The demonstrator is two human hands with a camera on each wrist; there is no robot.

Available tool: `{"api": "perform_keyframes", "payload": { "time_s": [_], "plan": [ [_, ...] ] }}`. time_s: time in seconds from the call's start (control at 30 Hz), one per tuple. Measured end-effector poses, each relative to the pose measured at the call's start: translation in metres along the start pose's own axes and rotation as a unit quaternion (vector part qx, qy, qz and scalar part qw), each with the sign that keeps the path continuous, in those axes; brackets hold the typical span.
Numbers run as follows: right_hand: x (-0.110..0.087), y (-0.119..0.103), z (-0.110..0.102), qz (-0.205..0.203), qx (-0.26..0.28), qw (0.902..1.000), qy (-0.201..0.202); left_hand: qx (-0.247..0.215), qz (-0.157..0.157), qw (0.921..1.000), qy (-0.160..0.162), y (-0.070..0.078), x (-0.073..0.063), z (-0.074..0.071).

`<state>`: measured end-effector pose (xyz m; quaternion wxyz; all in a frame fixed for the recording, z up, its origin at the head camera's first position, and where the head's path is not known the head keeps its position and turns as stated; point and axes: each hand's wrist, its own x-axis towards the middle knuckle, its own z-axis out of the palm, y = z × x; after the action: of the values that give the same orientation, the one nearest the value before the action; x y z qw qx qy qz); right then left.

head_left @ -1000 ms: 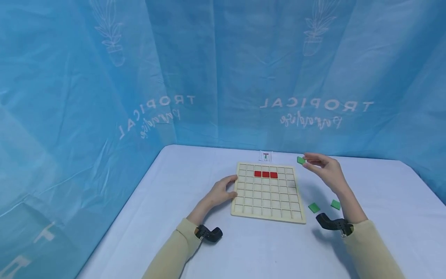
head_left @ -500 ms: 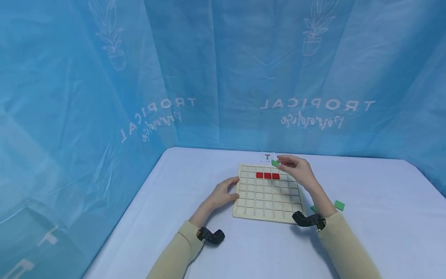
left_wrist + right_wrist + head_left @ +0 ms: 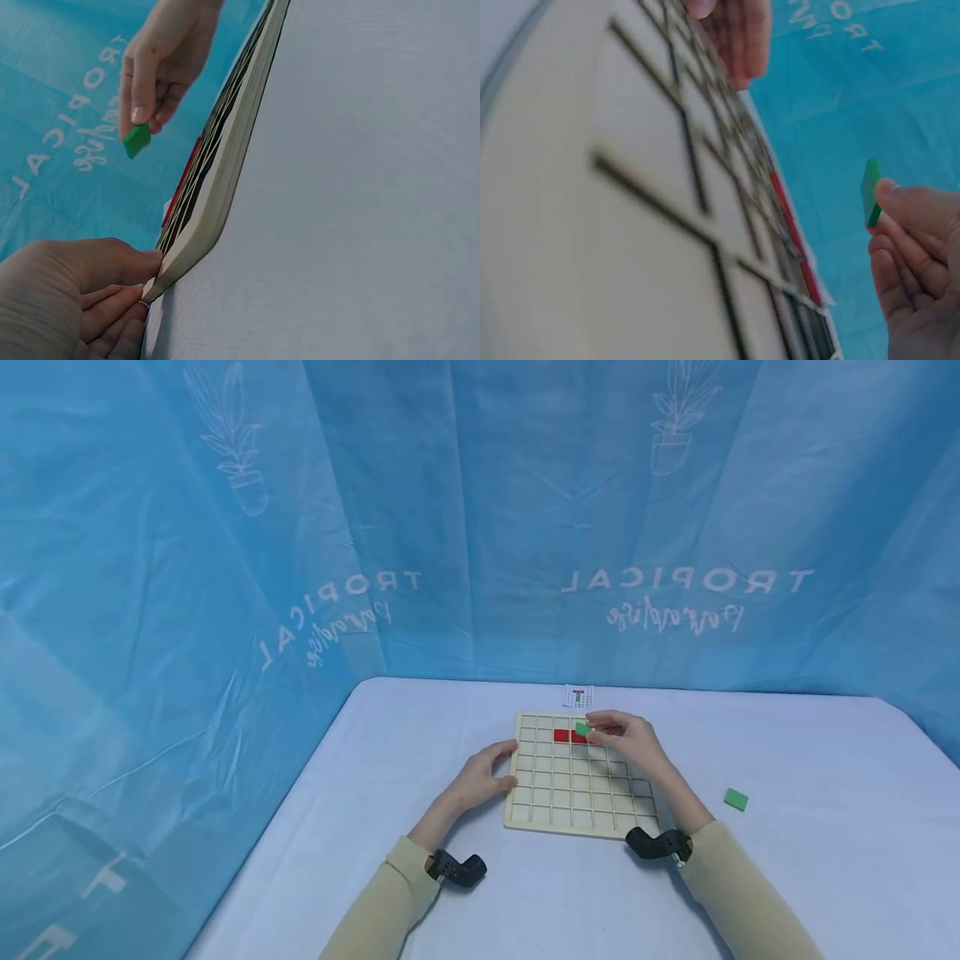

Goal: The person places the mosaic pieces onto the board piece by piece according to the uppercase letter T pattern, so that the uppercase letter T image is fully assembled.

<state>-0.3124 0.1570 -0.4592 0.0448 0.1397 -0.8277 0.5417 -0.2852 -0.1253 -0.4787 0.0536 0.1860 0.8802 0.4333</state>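
My right hand [image 3: 628,742] pinches a green square tile [image 3: 582,727] between thumb and fingertips, above the upper part of the pale grid board [image 3: 551,793]. In the right wrist view this green tile [image 3: 871,193] is tilted and apart from the board. Red tiles [image 3: 561,736] lie in a row in the board's grid; two show in the head view, and the hand covers the row's right end. My left hand [image 3: 476,778] holds the board's left edge with thumb and fingertips. In the left wrist view my left hand [image 3: 82,292] touches that edge near a corner.
Another green tile [image 3: 737,799] lies on the white tablecloth [image 3: 555,902] to the right of the board. Behind the board is a small printed grid card [image 3: 578,697] with a coloured pattern. A blue printed curtain [image 3: 510,527] hangs behind and on the left.
My right hand has carried the green tile left from beside the board, then lowered it towards the red row. The right arm now hides one loose green tile. My left hand stays put.
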Motion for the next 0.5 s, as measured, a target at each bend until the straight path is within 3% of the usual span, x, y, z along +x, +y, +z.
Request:
{"api": "perform_keyframes", "payload": {
  "time_s": [0.27, 0.5],
  "plan": [
    [-0.002, 0.018, 0.01, -0.023, -0.053, 0.9982, -0.013, 0.001, -0.001, 1.0, -0.001, -0.001, 0.002, 0.002],
    [-0.003, 0.029, 0.014, -0.07, -0.107, 0.9918, -0.009, 0.006, -0.003, 1.0, -0.002, -0.003, 0.002, 0.001]
  ]
}}
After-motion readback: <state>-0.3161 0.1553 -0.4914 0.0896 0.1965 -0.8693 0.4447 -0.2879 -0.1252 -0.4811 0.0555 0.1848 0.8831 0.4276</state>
